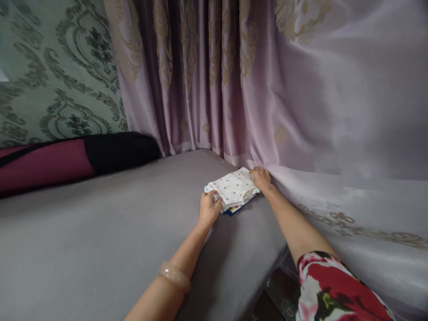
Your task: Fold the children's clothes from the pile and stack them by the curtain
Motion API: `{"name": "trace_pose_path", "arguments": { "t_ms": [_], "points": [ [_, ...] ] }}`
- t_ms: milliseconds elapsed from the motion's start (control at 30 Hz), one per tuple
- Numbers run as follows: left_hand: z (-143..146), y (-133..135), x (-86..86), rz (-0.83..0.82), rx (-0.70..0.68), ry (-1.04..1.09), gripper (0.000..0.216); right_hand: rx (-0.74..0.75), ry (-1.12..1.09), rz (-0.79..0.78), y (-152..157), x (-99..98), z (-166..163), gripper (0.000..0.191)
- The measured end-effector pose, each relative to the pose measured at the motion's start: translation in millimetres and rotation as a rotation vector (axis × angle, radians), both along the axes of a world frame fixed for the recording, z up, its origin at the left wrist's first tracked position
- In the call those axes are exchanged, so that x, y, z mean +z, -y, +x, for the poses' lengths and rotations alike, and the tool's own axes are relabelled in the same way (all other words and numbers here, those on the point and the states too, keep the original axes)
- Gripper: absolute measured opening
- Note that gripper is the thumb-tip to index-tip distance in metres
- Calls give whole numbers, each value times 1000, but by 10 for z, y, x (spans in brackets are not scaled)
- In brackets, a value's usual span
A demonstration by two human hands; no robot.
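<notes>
A small stack of folded white cloths with tiny coloured prints [233,188] lies on the grey bed surface [100,232] near the curtain. A dark blue edge shows under the stack. My left hand [209,207] grips the stack's near left corner, fingers curled round it. My right hand [261,178] rests on the stack's far right side, fingers bent over its edge by the curtain. A pale bangle [174,276] sits on my left wrist.
Lilac curtains [301,98] with gold patterns hang behind and to the right, draping onto the bed. A maroon and black bolster [80,158] lies along the patterned green wall at the left. The bed's edge drops off at lower right.
</notes>
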State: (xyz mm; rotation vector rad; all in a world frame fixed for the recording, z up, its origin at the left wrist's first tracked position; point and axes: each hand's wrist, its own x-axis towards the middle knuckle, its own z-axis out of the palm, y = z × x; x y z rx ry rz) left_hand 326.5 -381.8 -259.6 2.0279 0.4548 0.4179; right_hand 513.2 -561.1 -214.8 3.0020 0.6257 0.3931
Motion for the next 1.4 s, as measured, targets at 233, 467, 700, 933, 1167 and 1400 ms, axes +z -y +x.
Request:
{"name": "trace_pose_path", "arguments": {
  "t_ms": [233, 467, 700, 933, 1167, 1400],
  "points": [
    [-195, -292, 13, 129, -48, -130, 39, -15, -132, 89, -260, -60, -34, 48],
    [-652, -934, 12, 195, -71, -236, 46, -109, -328, 114, -326, -194, 34, 59],
    [-1341, -1926, -106, 320, 60, -300, 53, -95, -317, 136, -429, -77, -72, 61],
    [-2084, -2974, -358, 693, 441, -565, 51, 31, -206, 135, -725, -235, -453, 58],
    [-2581, -3198, -281, 749, 628, -791, 49, 10, -214, 61, -783, -123, -568, 62],
    [-2562, -3049, -124, 714, 658, -707, 47, 263, -172, 106, -929, -464, -554, 69]
  ]
}}
